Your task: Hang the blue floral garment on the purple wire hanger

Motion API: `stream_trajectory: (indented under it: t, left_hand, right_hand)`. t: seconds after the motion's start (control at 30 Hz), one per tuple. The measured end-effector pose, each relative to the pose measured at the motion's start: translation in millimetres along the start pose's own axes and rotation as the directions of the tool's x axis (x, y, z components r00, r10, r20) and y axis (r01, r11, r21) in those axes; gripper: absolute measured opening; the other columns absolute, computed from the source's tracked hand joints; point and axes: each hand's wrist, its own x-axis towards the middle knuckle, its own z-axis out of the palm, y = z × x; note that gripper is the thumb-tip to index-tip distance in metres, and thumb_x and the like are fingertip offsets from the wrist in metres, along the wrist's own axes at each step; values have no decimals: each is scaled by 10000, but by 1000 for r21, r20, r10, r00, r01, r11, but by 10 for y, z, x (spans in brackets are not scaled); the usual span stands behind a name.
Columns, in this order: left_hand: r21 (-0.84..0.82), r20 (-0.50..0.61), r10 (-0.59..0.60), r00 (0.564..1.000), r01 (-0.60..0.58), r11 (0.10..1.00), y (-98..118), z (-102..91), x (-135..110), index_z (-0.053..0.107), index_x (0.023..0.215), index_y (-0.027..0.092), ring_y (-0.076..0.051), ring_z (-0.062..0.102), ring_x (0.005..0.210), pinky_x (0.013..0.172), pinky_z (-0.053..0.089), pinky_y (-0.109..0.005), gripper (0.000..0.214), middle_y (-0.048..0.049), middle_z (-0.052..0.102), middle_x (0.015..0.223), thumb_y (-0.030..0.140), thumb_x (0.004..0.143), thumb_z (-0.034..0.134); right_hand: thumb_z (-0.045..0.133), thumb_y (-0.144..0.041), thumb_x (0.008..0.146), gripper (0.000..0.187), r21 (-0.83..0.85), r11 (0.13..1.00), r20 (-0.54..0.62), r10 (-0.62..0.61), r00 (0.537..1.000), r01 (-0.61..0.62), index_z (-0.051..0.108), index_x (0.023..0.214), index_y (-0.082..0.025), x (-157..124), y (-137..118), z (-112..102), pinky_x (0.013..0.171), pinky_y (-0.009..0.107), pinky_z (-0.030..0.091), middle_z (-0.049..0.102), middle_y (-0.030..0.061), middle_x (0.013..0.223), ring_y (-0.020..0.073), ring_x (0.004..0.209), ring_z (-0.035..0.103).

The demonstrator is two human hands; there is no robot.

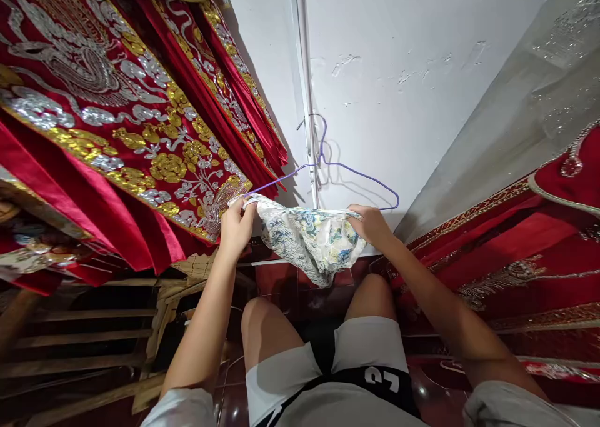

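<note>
Grey shirt fabric (349, 405) lies nearest; ahead, left hand (235, 227) and right hand (372, 226) pinch the upper corners of a white floral-print cloth (313, 234), beside a thin purple hanger (322, 159). Likely light and limp, it suits that two-corner hold.

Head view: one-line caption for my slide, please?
Left hand and right hand hold a floral cloth by its upper edge at a purple hanger, red embroidered fabric on either side.

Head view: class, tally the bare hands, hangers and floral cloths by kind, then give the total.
Hands, left hand and right hand: 2
Purple hanger: 1
Floral cloth: 1
Total: 4
</note>
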Motion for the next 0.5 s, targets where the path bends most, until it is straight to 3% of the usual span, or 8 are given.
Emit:
stream_trajectory:
  t: [0.1,0.2,0.3,0.37,0.43,0.5]
  left_hand:
    - [-19,-72,14,997,-16,1000,-67,62,33,558,782,209,-237,648,848,841,500,-343,289,-68,724,910,470,894,507]
    - [-37,-147,168,975,-175,984,-32,63,58,546,836,213,-264,662,1093,975,481,-358,207,-113,724,1191,406,911,534]
    - [-30,-46,328,944,-329,944,103,43,157,572,990,204,-255,666,1110,976,489,-359,131,-123,709,1200,306,928,515]
    - [-23,43,377,925,-376,926,186,41,255,574,1173,193,-243,672,1066,952,504,-358,270,-113,704,1159,224,919,489]
    - [-12,117,417,901,-419,908,222,52,345,577,1275,188,-241,665,1051,956,510,-367,388,-106,699,1139,166,913,440]
    - [-20,191,452,871,-457,889,213,71,403,624,1255,173,-249,653,1055,971,511,-383,393,-112,695,1118,160,931,402]
  right_hand:
    - [508,-329,850,168,-55,998,-28,20,999,-21,571,729,-231,13,17,33,594,296,283,531,19,617,187,603,429]
    - [508,-333,834,164,-102,992,-12,69,998,-70,563,717,-232,20,32,35,588,304,267,495,17,596,184,574,382]
    - [499,-295,812,139,-72,996,92,49,995,-42,578,716,-232,-8,-7,30,575,311,253,507,17,593,178,551,367]
    - [495,-251,789,154,-17,1000,150,9,989,-7,646,809,-233,-53,-51,20,578,309,274,570,21,627,182,560,412]
    - [502,-210,753,289,29,999,121,11,993,-15,698,964,-239,-110,-88,-16,588,307,311,617,19,658,190,582,461]
    - [535,-203,728,444,82,994,-16,68,998,-66,689,1143,-237,-154,-103,-92,586,303,344,605,-1,640,187,582,471]
